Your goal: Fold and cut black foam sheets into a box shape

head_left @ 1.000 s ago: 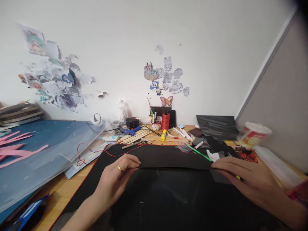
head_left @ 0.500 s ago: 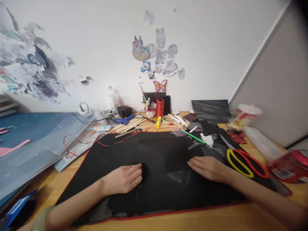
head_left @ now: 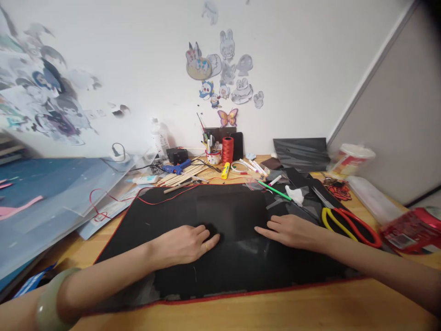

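A black mat (head_left: pixel 179 280) with a red edge lies on the wooden table. On its middle rests a dark rectangular sheet (head_left: pixel 227 214), hard to tell from the mat. My left hand (head_left: pixel 193 243) is at the sheet's lower left, index finger stretched out and the others bent, with nothing visible in it. At the sheet's lower right, my right hand (head_left: pixel 287 231) points its index finger left, its other fingers loosely bent, also holding nothing visible. Right of that hand lie scissors (head_left: pixel 356 223) with yellow and red handles.
Behind the mat are wooden sticks (head_left: pixel 186 174), a blue glue gun (head_left: pixel 177 168), a red thread spool (head_left: pixel 228 149) and a pen cup (head_left: pixel 213 156). A green pen (head_left: pixel 275 190) and white tissue (head_left: pixel 294 195) lie right. Plastic sheets (head_left: pixel 86 184) cover the left.
My left hand has moved right and my right hand slightly left, with index fingers now stretched out. The view has tilted a little, and the dark sheet shows more clearly.
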A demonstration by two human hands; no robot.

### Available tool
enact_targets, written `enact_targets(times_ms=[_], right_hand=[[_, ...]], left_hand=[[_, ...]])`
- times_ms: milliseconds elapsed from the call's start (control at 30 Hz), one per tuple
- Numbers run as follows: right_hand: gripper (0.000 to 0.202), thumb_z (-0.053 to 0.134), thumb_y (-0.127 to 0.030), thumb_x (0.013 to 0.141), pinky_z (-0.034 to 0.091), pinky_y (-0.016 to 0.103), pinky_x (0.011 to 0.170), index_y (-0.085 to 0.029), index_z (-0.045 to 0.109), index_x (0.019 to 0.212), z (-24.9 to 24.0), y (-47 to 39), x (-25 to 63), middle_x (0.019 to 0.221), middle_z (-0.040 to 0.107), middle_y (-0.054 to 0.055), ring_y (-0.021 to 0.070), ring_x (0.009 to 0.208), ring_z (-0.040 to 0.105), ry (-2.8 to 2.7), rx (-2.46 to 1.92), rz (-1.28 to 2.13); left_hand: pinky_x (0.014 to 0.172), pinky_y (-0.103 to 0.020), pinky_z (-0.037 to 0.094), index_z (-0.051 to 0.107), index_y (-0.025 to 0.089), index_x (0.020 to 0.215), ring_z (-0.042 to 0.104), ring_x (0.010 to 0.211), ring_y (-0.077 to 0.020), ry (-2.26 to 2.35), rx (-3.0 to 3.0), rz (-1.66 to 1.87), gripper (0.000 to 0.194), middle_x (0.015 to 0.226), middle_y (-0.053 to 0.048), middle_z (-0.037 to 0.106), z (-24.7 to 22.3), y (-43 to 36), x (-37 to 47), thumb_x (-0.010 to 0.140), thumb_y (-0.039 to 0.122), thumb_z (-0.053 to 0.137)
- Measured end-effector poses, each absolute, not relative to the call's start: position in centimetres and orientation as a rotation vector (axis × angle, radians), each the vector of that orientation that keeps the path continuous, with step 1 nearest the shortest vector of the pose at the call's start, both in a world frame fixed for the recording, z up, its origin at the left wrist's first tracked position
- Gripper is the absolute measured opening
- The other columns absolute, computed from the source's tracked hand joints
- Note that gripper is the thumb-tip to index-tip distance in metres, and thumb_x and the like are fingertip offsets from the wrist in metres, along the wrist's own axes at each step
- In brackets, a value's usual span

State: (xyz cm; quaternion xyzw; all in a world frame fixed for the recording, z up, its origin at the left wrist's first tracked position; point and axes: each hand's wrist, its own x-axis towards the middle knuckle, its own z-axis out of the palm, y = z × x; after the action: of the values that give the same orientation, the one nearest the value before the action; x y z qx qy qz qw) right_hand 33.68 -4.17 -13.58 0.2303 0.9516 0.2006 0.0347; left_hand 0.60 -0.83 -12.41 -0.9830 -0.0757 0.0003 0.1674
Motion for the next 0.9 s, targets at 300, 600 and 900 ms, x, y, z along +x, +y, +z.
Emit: enact_targets(times_ms=[300,600,900], right_hand=[[0.049,0.037,-0.004,0.086,0.047,0.031,0.068,-0.011,0.034,0.135,-14.1,-4.3,33.3,0.087,0.059,0.005,0.0192,0.078,0.052,2.909,0.753,0.502],[0.048,0.037,-0.003,0.084,0.047,0.030,0.067,-0.017,0.044,0.129,-13.4,-3.8,33.5,0.087,0.060,0.006,0.0192,0.079,0.052,2.946,0.826,0.418],[0.056,0.032,0.004,0.076,0.044,0.027,0.069,-0.022,0.052,0.121,-7.6,-4.7,32.8,0.082,0.055,0.005,0.0155,0.076,0.051,3.022,1.054,0.273]], left_hand=[[0.042,-0.029,0.027,0.028,0.012,0.136,0.053,0.062,-0.0196,-0.304,-2.769,0.269,0.057,0.066,-0.005,0.059,-13.1,-1.3,2.9,0.082,0.007,0.045],[0.056,-0.029,0.038,0.042,0.015,0.127,0.053,0.071,-0.0207,-0.339,-2.853,0.092,0.054,0.070,-0.004,0.060,-11.5,-1.4,2.7,0.075,0.020,0.056],[0.068,-0.029,0.046,0.059,0.013,0.090,0.057,0.081,-0.0182,-0.499,-2.758,-0.457,0.023,0.093,-0.009,0.063,-11.2,-1.2,4.7,0.092,0.018,0.036]])
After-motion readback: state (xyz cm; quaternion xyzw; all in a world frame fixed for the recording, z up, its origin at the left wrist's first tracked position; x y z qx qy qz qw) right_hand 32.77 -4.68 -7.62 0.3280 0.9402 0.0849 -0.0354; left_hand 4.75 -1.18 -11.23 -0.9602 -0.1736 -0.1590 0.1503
